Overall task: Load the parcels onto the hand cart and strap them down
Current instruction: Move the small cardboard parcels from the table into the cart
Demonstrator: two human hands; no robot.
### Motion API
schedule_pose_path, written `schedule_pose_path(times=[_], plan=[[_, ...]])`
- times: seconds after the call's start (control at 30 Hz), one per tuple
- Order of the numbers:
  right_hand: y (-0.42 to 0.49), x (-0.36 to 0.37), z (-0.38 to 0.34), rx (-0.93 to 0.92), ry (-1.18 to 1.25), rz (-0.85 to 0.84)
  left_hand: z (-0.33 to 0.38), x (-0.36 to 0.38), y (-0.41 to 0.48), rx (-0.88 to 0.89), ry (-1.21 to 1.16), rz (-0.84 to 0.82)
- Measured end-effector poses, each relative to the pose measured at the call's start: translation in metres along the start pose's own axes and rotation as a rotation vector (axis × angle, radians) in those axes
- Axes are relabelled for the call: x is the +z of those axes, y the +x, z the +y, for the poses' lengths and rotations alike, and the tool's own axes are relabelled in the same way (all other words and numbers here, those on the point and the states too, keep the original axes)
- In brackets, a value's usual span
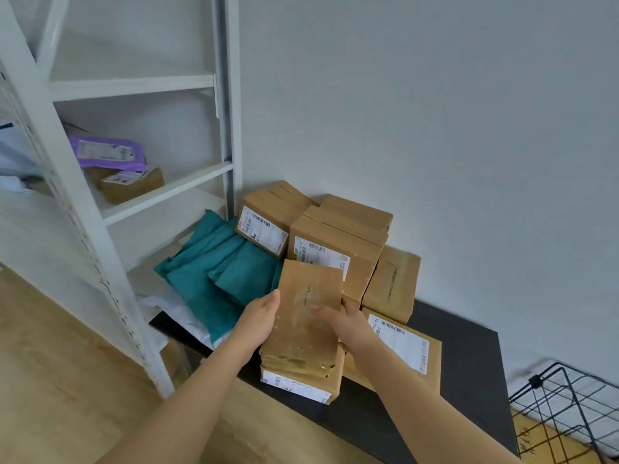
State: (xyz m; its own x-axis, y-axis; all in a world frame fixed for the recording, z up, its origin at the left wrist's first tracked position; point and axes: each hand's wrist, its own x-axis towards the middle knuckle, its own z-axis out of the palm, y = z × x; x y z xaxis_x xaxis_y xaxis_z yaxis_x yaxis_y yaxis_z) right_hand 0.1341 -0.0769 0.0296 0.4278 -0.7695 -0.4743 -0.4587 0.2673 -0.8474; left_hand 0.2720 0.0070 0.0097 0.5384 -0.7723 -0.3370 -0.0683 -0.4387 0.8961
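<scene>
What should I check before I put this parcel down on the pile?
1. Grip: ok. The left hand and the right hand both hold the parcel by its sides.
2. Landing spot: ok. The labelled box beneath sits on the black platform, near its front edge.
3. Is the tall stack behind steady: cannot tell; its boxes sit unevenly.
4. Are the green bags out of the way: ok, they lie to the left.
5. Is a strap at hand: not ok, none in view.
6. Is the platform the cart: cannot tell; no handle or wheels show.
</scene>
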Motion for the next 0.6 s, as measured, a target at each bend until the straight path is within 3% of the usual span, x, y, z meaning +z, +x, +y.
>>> schedule_pose_path(times=[0.37, 0.43, 0.53, 0.6], plan=[[-0.025, -0.025, -0.01, -0.051, 0.224, 0.193, 0.012, -0.004, -0.02, 0.441, -0.038, 0.057], [-0.03, -0.03, -0.012, -0.038, 0.244, 0.195, 0.022, -0.002, -0.025, 0.371, -0.071, 0.021], [-0.036, -0.036, -0.015, -0.01, 0.284, 0.144, 0.035, 0.002, -0.035, 0.083, -0.301, -0.216], [-0.039, -0.039, -0.018, -0.015, 0.243, 0.147, 0.042, 0.008, -0.041, -0.018, -0.441, -0.32]])
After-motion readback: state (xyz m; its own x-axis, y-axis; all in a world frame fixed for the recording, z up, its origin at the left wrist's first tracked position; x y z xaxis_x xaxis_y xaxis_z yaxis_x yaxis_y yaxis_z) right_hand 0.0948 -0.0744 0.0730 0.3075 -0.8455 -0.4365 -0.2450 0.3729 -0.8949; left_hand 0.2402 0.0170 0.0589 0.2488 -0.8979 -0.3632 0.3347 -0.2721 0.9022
